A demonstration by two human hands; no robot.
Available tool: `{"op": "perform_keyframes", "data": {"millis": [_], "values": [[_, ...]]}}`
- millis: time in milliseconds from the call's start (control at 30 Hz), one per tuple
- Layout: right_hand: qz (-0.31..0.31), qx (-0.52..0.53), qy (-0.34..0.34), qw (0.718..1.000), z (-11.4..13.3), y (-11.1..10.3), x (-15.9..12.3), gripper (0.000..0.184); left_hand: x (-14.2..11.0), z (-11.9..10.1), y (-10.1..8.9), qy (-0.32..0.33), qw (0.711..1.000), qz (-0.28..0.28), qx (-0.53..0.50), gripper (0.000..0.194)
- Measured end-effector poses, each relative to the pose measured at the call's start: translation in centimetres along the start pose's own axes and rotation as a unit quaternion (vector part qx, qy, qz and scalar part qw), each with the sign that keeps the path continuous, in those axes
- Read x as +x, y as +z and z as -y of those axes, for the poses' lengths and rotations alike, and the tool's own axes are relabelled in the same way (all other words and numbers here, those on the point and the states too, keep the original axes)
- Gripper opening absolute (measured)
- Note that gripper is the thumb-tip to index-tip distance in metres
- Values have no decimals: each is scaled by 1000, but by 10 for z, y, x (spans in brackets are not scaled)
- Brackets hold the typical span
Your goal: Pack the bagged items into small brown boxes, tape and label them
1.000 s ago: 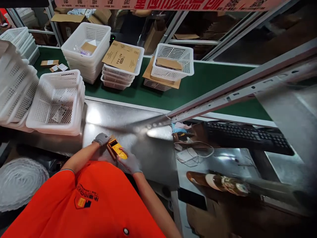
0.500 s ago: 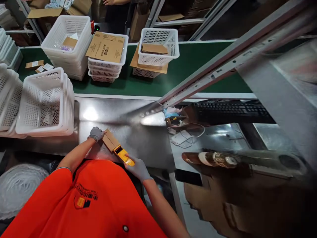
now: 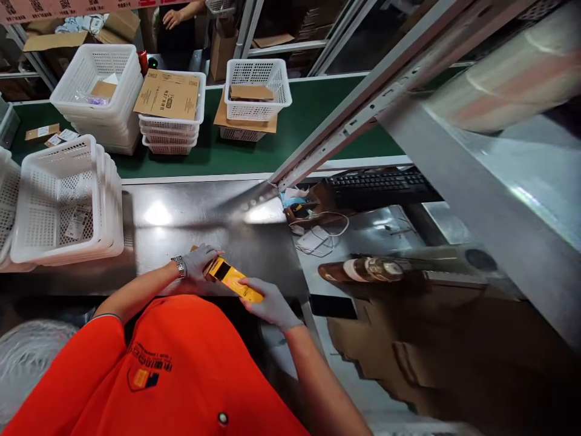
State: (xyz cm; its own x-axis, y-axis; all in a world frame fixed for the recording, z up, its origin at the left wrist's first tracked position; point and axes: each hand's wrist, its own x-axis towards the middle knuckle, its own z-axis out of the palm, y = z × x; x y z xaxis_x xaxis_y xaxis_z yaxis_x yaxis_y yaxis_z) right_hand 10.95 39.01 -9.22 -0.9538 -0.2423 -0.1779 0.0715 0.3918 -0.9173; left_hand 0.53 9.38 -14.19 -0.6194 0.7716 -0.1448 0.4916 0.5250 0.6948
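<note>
Compared with half a second earlier: yellow device (image 3: 233, 280) drawn further from brown box (image 3: 205, 265) on steel bench (image 3: 181, 218). Left hand (image 3: 200, 260) clamped over box; right hand (image 3: 267, 300) gripping device end. Extraction judged nearly complete.

We see a bright orange short-sleeved shirt (image 3: 172, 369) with a small chest logo, thin grey gloves on the left hand (image 3: 200, 260) and right hand (image 3: 272, 303) — and a metal wristwatch (image 3: 180, 266).

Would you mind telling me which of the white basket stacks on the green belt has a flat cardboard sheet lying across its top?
The middle stack, between the taller left stack and the right basket. Its flat cardboard sheet covers the opening; the others are open-topped.
</note>
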Motion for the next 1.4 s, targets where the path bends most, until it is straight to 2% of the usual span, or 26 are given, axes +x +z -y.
{"op": "perform_keyframes", "data": {"millis": [67, 167, 267, 367, 433, 533, 633, 700, 800, 833, 900, 967, 1033, 1167, 1233, 1300, 1400], "values": [[28, 0, -1, 1000, 18, -12, 7, 50, -5, -6, 0, 9, 997, -36, -75, 111], [83, -25, 19, 996, 46, -20, 24, 55, -19, -3, -2, -26, 989, -62, -129, 94], [131, -66, 25, 989, 63, -30, 39, 56, -42, 14, -17, -50, 991, -69, -105, 84], [159, -96, 17, 982, 64, -31, 53, 55, -76, 42, -37, -68, 993, -89, -39, 78], [187, -95, 5, 978, 58, -15, 66, 57, -100, 61, -45, -98, 991, -94, -5, 77], [219, -109, -33, 969, 48, 34, 93, 57, -130, 85, -47, -166, 982, -79, 40, 85], [222, -133, -39, 965, 38, 80, 116, 54, -147, 97, -40, -250, 963, -54, 85, 94], [229, -137, -29, 963, 33, 96, 125, 54, -148, 96, -33, -285, 951, -46, 107, 106], [247, -138, -27, 959, 30, 101, 129, 56, -133, 87, -23, -246, 960, -36, 132, 121], [251, -145, -27, 957, 31, 100, 129, 58, -126, 84, -20, -222, 965, -34, 137, 117], [254, -172, -31, 951, 33, 95, 127, 61, -112, 79, -16, -190, 973, -30, 128, 96], [251, -200, -32, 946, 38, 85, 124, 62, -104, 77, -15, -185, 977, -31, 105, 71], [260, -245, -26, 934, 43, 68, 120, 63, -101, 77, -17, -191, 977, -26, 92, 61], [306, -399, 2, 864, 58, 31, 111, 64, -101, 76, -22, -208, 971, -5, 114, 65], [314, -437, 18, 843, 67, 26, 109, 63, -100, 74, -23, -207, 971, -3, 117, 67], [322, -433, 33, 841, 75, 34, 112, 63, -98, 73, -22, -206, 972, -3, 113, 68], [333, -371, 104, 860, 82, 50, 124, 58, -97, 75, -21, -214, 972, 0, 102, 70]]}}
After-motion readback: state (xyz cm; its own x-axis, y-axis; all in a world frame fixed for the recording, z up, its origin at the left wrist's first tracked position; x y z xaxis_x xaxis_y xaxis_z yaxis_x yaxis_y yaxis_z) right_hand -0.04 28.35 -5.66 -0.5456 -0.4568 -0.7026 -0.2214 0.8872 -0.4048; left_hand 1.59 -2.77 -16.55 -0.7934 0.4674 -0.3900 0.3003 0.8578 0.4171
